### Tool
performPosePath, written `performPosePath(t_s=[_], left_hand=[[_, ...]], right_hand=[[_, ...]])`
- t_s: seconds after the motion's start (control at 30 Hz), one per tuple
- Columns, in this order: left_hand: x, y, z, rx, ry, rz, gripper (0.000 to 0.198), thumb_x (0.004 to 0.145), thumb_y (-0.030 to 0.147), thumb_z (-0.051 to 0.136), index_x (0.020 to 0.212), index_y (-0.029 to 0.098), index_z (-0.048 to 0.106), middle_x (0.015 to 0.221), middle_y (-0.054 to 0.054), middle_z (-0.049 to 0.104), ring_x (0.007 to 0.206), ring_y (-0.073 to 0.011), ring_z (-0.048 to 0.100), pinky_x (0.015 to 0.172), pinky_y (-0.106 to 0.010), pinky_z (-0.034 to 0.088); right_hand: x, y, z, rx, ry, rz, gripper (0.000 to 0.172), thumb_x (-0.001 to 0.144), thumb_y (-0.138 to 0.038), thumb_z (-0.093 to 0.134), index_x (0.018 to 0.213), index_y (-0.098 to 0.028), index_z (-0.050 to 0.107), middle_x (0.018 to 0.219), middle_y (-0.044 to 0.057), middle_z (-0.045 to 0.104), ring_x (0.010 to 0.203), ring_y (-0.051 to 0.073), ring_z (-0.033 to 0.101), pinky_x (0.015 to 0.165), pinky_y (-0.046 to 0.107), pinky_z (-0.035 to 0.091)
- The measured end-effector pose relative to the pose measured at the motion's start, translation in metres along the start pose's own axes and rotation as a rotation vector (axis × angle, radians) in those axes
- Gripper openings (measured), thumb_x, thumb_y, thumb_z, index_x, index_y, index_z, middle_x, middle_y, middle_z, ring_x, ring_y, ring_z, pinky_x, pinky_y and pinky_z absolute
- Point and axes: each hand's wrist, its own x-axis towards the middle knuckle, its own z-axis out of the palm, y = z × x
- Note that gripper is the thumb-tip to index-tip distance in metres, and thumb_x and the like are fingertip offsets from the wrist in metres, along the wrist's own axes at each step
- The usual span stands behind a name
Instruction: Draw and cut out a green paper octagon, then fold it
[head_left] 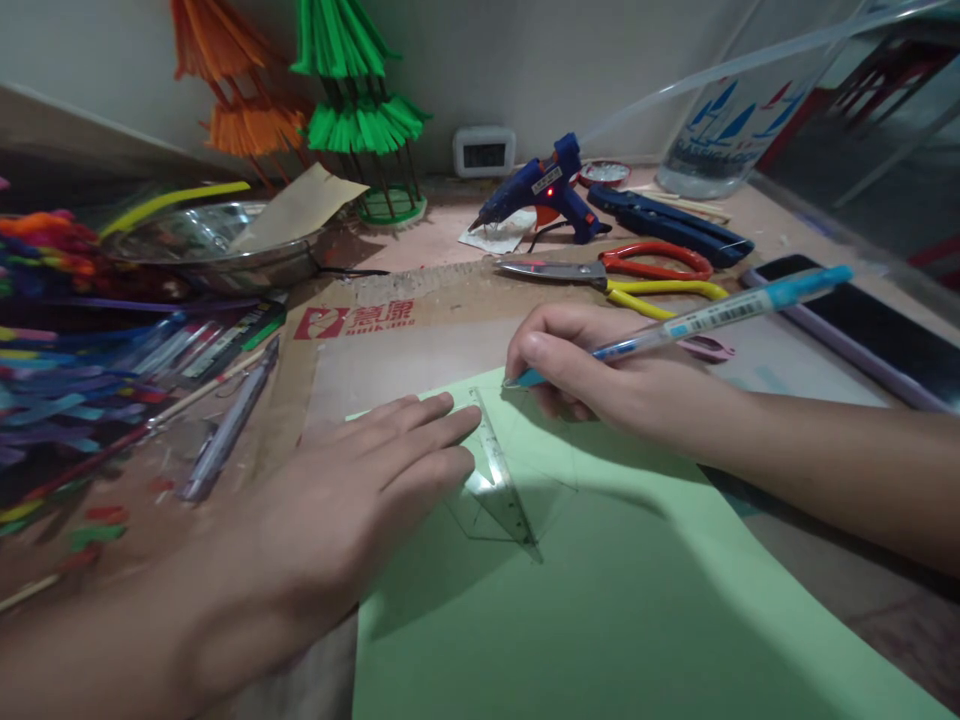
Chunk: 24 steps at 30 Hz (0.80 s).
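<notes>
A light green sheet of paper (525,630) lies before me with thin dark lines drawn on it. My left hand (375,480) rests flat, fingers stretched out, pressing a clear set square (504,490) against the sheet. Part of the set square is hidden beneath those fingers. My right hand (577,360) is closed around a blue pen (690,318). The pen's tip points down at the paper near its far edge, a little right of the set square's upper corner. Whether the tip touches the sheet I cannot tell.
Beyond the paper lie scissors (652,275), a blue utility knife (667,222) and a glue gun (536,190) with a red light. A phone (862,315) sits right. Left are a metal bowl (217,260), pens and coloured strips. Pipe-cleaner towers (367,120) stand behind.
</notes>
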Motion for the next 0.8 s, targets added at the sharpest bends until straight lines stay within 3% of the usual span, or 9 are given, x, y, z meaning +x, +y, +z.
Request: performPosePath(t_s=[0.33, 0.8], left_hand=[[-0.0022, -0.0005, 0.0021, -0.035, -0.009, -0.012, 0.03, 0.107, 0.02, 0.045, 0.132, 0.023, 0.06, 0.159, -0.005, 0.052, 0.146, -0.0207, 0.048, 0.126, -0.038, 0.034], [-0.0011, 0.0, 0.0, -0.019, -0.043, -0.012, 0.031, 0.104, 0.016, 0.044, 0.131, 0.023, 0.06, 0.158, -0.006, 0.054, 0.146, -0.0243, 0.049, 0.124, -0.044, 0.039]], right_hand=[[0.0004, -0.0015, -0.0002, -0.011, -0.004, 0.007, 0.031, 0.105, -0.038, 0.049, 0.086, -0.018, 0.061, 0.062, -0.005, 0.057, 0.054, 0.008, 0.049, 0.052, 0.024, 0.034], [0.0005, -0.0027, -0.0001, -0.004, -0.017, 0.012, 0.032, 0.105, -0.041, 0.05, 0.086, -0.018, 0.061, 0.063, -0.004, 0.058, 0.053, 0.009, 0.049, 0.052, 0.025, 0.033]])
